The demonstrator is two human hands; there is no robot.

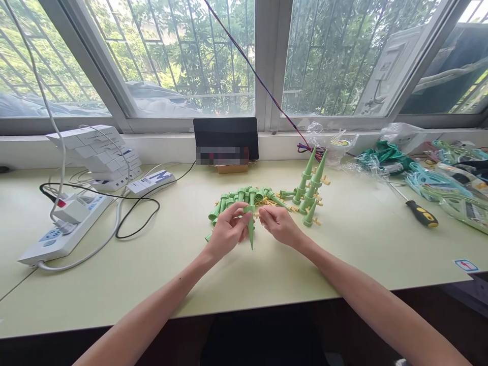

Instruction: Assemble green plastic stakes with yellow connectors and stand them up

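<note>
Counter front edge [263, 304]: runs below both forearms; a marked sticker [465, 265] sits near its right end.
Left grip [227, 231]: grasping, thumb and fingers closed around the upper part of a green spike [251, 234].
Green spike: held above the counter in the left grip, its tapered point slanting down toward the front edge, its wider end up by the fingertips; the right grip is just beside it.
Right grip [281, 223]: thumb and fingers pinched on the outer end of a small yellow piece [256, 215] at the spike's right side.
Power strip [64, 234]: slanting near the counter's left edge, plugs in it, a black cable [138, 197] looping to its right.
Screwdriver [421, 213]: toward the right edge, yellow and black handle nearer the front.
Pile of green spikes [241, 195]: just beyond the hands, mostly lying in a heap, with yellow pieces at its right.
Upright spikes [310, 195]: right of the pile, two tall nested stacks and one short spike in front, points up.
White boxes [104, 157]: stacked toward the back left corner.
Plastic-wrapped goods [450, 178]: heaped toward the back right corner.
Dark screen [226, 133]: at the back edge, behind a small cardboard box [232, 169].
Windows [190, 56]: beyond the back edge, barred, foliage outside.
</note>
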